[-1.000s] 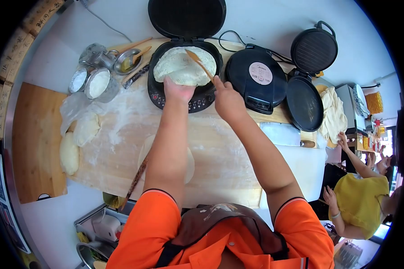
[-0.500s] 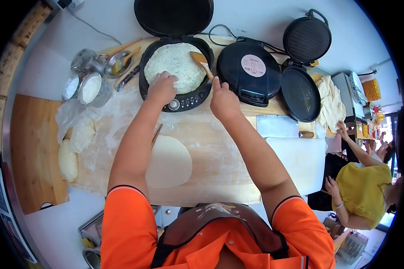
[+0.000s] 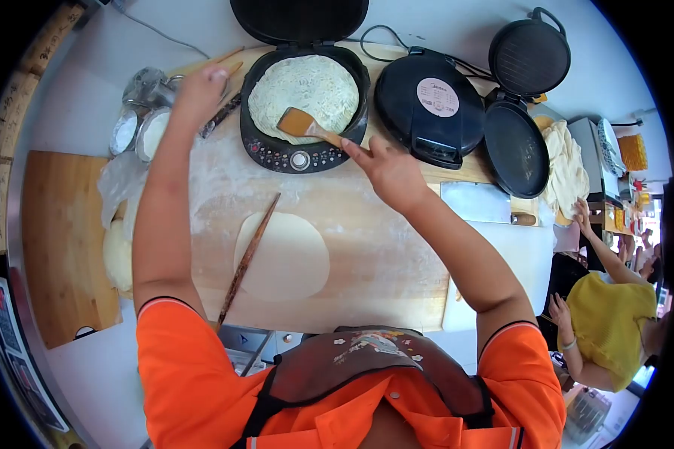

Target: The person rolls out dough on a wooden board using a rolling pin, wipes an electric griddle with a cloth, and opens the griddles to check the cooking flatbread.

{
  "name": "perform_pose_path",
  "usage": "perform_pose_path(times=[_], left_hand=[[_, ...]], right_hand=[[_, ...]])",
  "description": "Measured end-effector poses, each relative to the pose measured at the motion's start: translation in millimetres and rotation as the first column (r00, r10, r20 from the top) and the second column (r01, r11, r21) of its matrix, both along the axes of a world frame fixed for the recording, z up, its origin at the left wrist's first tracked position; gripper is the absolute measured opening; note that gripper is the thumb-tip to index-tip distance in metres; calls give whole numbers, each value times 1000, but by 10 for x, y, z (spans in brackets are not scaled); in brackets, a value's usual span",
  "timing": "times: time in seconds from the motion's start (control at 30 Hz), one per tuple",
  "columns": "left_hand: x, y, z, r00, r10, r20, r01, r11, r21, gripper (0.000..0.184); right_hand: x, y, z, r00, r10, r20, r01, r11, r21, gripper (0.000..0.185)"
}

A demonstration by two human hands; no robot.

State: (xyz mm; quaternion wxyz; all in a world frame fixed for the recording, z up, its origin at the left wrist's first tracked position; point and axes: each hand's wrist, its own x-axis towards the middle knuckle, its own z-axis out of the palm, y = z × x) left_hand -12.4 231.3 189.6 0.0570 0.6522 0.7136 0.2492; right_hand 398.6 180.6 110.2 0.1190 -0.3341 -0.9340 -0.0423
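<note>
A pale, green-flecked flatbread [image 3: 304,88] lies in the open electric griddle [image 3: 266,159], its lid raised behind. My right hand [image 3: 392,176] is closed around the handle of a wooden spatula [image 3: 299,122], whose flat blade rests at the flatbread's front part. Left of the griddle, my left hand [image 3: 201,93] hovers by the wooden handles [image 3: 228,56] and covers the metal bowl; its fingers are blurred and partly hidden. On the floured board below lies a round dough sheet [image 3: 288,258], with a thin rolling pin [image 3: 249,258] slanting across its left side.
To the right are a closed black griddle [image 3: 430,112], an open griddle [image 3: 515,150], a cleaver [image 3: 475,202] and a cloth-like pile of dough [image 3: 562,168]. Containers of white powder [image 3: 151,135] stand at left. A person in a yellow top [image 3: 610,322] is at far right.
My left hand has left the flatbread and moved left to the bowl area. The spatula has gone from the flatbread's right edge to its front part. The view has shifted slightly.
</note>
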Motion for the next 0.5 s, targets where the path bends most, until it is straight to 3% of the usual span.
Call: perform_pose_path(times=[0.07, 0.13, 0.23, 0.33, 0.4, 0.5], left_hand=[[-166, 200, 223, 991, 122, 50, -123, 992, 27, 38], [-379, 532, 418, 998, 51, -23, -46, 979, 198, 40], [-569, 1239, 647, 999, 18, 51, -38, 908, 417, 45], [-352, 1792, 1111, 982, 147, -115, -88, 907, 412, 54], [-66, 2075, 1390, 964, 235, -121, -192, 937, 291, 59], [-76, 2650, 1512, 902, 389, -187, -383, 921, 70, 66]], right_hand=[[26, -13, -8, 999, 19, 40, -19, 1000, 13, 71], [61, 0, 70, 997, 64, -35, -64, 998, 15, 68], [148, -68, 55, 995, 97, -35, -98, 995, -23, 63], [224, -159, 119, 993, 48, -112, -55, 997, -63, 66], [341, -362, 268, 965, -75, -250, 10, 968, -252, 64], [697, -803, 348, 957, -198, -211, 116, 931, -347, 62]])
